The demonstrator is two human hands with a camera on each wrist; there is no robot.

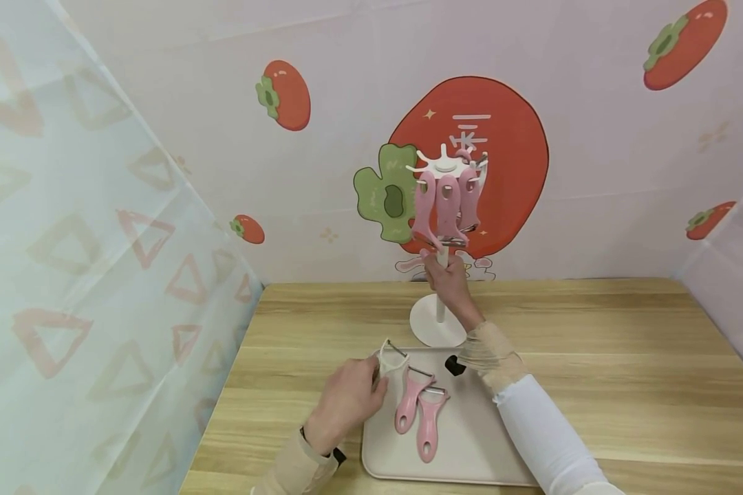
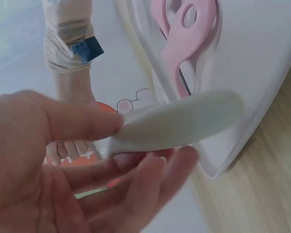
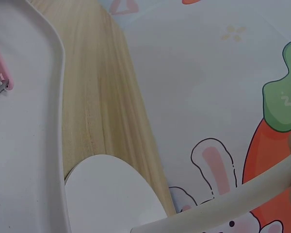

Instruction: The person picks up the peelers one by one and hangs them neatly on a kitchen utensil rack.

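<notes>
My left hand point(image 1: 347, 393) pinches a white peeler point(image 1: 393, 361) over the left edge of the tray, blade pointing up and away. In the left wrist view, the thumb and fingers hold the white peeler's handle point(image 2: 184, 121). My right hand point(image 1: 450, 283) grips the pole of a white rotating-style stand point(image 1: 446, 166), just under the hanging tools; the right wrist view shows the pole point(image 3: 208, 211) and only a bit of the fingers. Several pink peelers point(image 1: 448, 206) hang from the stand's hooks. Two pink peelers, one left point(image 1: 408, 407) and one right point(image 1: 429, 433), lie on the tray.
A light tray point(image 1: 479, 447) lies on the wooden table point(image 1: 625, 385), in front of the stand's round base point(image 1: 426, 326). A black object point(image 1: 455, 366) shows by the right wrist. A wall point(image 1: 334, 179) with printed fruit stands close behind the stand.
</notes>
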